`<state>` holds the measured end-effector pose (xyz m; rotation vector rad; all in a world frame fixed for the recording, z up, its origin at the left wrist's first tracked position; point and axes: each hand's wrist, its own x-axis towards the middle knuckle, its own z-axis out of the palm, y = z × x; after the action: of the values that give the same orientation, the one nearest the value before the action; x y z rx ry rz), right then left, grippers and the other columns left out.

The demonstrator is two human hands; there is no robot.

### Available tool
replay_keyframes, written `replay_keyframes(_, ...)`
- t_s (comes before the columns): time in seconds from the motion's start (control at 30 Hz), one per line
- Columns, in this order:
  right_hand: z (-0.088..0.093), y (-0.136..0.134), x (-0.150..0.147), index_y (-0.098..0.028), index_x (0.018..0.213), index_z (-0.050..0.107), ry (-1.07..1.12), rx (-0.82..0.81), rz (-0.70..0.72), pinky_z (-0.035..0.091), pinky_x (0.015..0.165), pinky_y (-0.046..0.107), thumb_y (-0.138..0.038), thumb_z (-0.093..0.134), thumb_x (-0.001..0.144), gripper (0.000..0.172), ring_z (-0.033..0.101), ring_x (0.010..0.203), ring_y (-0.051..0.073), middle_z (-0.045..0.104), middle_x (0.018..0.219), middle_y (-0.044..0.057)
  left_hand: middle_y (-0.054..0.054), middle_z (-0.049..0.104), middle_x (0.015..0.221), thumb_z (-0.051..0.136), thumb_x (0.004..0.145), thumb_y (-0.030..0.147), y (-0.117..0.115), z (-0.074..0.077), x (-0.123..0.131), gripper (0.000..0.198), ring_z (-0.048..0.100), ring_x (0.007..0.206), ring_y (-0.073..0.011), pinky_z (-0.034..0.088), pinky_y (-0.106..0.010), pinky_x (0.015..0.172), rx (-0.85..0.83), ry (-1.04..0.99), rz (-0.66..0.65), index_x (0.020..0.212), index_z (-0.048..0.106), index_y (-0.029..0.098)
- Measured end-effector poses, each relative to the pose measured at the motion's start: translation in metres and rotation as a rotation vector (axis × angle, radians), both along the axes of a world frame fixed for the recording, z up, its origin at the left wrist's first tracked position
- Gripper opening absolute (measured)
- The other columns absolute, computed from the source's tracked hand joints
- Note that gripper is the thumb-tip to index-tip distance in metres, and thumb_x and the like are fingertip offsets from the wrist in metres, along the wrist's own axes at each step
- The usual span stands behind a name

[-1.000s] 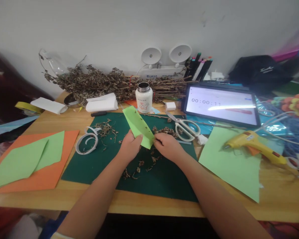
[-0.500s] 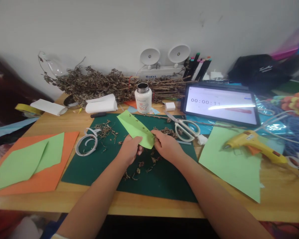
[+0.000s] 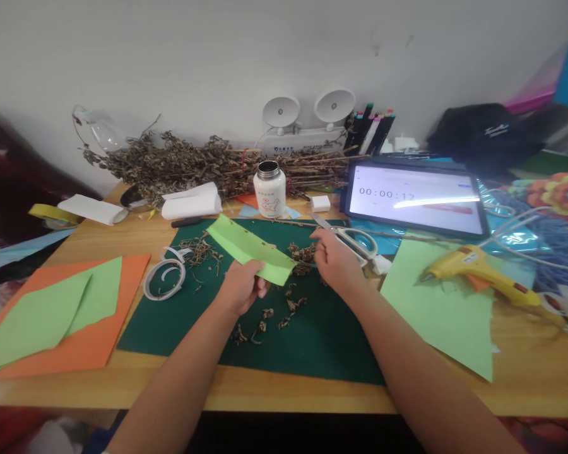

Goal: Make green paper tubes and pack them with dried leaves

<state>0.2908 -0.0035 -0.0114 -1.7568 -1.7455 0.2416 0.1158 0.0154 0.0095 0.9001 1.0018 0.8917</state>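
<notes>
My left hand (image 3: 242, 287) grips the near end of a folded light green paper strip (image 3: 247, 247), which points up and to the left above the dark green cutting mat (image 3: 312, 340). Small dark bits dot the strip's fold. My right hand (image 3: 335, 258) is off the strip, over a clump of dried plant bits (image 3: 301, 255) on the mat, fingers curled as in a pinch; what they hold is hidden. White-handled scissors (image 3: 355, 241) lie just right of that hand.
A bundle of dried branches (image 3: 208, 162), a white bottle (image 3: 269, 190), paper rolls (image 3: 192, 203) and a tablet showing a timer (image 3: 414, 200) line the back. A yellow glue gun (image 3: 483, 271) rests on green paper at right. Orange and green sheets (image 3: 66, 309) and a tape ring (image 3: 165, 275) lie left.
My right hand let go of the green strip and moved right and back to the dried bits near the scissors. The strip tilted flatter and leftward in my left hand. The timer advanced.
</notes>
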Motion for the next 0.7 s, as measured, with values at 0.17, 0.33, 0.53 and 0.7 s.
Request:
replay_keyframes(0.17,-0.001,-0.002,0.005,-0.016,0.098,0.054,0.144,0.105,0.1,0.044,0.059,0.028,-0.021,0.037,0.081,0.024,0.055,0.062,0.016,0.06,0.072,0.005,0.01,0.037,0.03,0.049,0.058,0.019,0.007,0.0,-0.004,0.046,0.031,0.027,-0.0063,0.026,-0.017,0.031,0.036,0.036,0.067,0.103,0.052,0.008)
replay_keyframes(0.33,-0.005,-0.001,-0.002,-0.015,0.085,0.06,0.11,0.136,0.298,0.043,0.081,0.033,-0.015,0.039,0.08,0.022,0.056,0.09,0.019,0.06,0.095,0.01,0.009,0.04,0.03,0.049,0.061,0.021,0.002,-0.003,0.0,0.053,0.034,0.029,-0.0076,0.03,-0.018,0.032,0.049,0.067,0.06,0.112,0.047,0.007)
replay_keyframes(0.53,0.004,-0.007,-0.008,-0.017,0.084,0.06,0.278,-0.051,0.322,0.044,0.07,0.029,-0.024,0.045,0.079,0.017,0.057,0.075,0.016,0.063,0.082,0.006,0.009,0.041,0.031,0.047,0.064,0.021,0.0,-0.007,0.002,0.051,0.037,0.028,-0.0087,0.032,-0.019,0.032,0.061,0.075,0.017,0.114,0.046,0.008)
replay_keyframes(0.7,0.006,-0.008,-0.012,-0.018,0.066,0.051,0.253,-0.153,0.338,0.034,0.056,0.026,-0.025,0.049,0.074,0.011,0.045,0.059,0.013,0.051,0.063,0.0,0.009,0.04,0.029,0.05,0.066,0.024,-0.002,-0.013,0.002,0.046,0.036,0.027,-0.0091,0.033,-0.02,0.033,0.043,0.075,-0.035,0.109,0.051,0.009)
